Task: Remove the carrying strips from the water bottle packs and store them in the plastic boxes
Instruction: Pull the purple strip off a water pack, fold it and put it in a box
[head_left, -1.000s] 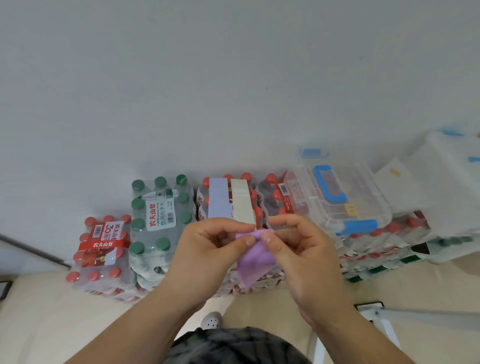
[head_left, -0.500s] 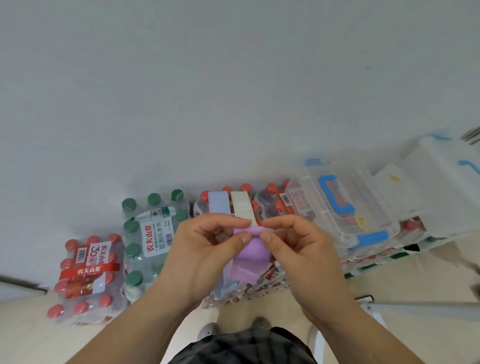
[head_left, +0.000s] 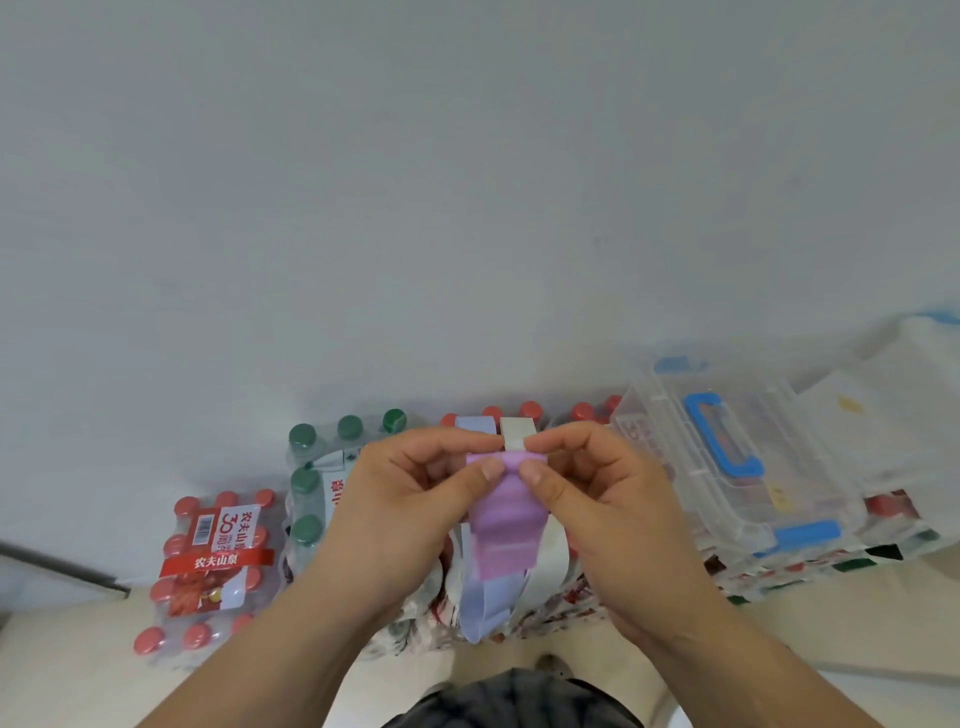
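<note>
A purple carrying strip (head_left: 506, 512) hangs folded between my two hands. My left hand (head_left: 410, 499) pinches its top left corner, and my right hand (head_left: 602, 499) pinches its top right corner, thumbs nearly touching. Behind my hands stands a red-capped water bottle pack (head_left: 491, 415) with a pale blue strip (head_left: 488, 597) and a cream strip (head_left: 517, 434) lying across it. A clear plastic box (head_left: 727, 467) with a blue handle and blue latches rests on packs at the right, lid closed.
A green-capped pack (head_left: 311, 478) and a red-capped pack (head_left: 213, 561) stand at the left against the white wall. More clear boxes (head_left: 904, 415) sit at the far right on other packs. My feet and dark shorts show at the bottom.
Both hands have risen slightly and closed in on the strip's top edge. More of the purple strip now hangs below them. The view has shifted a little.
</note>
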